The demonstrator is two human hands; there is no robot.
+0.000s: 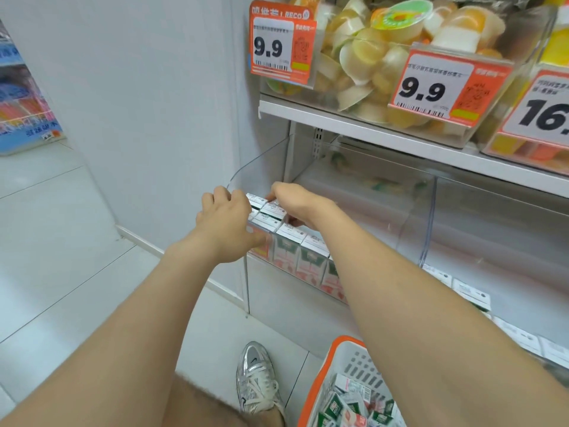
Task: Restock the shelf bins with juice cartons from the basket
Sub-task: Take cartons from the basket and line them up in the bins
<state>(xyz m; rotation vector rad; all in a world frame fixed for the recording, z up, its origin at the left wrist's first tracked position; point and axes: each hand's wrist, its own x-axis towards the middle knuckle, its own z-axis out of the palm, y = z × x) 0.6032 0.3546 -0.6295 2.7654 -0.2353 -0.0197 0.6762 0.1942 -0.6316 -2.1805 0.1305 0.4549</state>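
White floor tiles and a plain white wall surround the store shelf, where white-topped green-and-red juice cartons stand in a row inside a clear plastic bin. Your left hand curls its fingers over the row's left end, and your right hand pinches carton tops between bent fingertips and thumb. More cartons lie in the orange-rimmed grey basket below your right arm.
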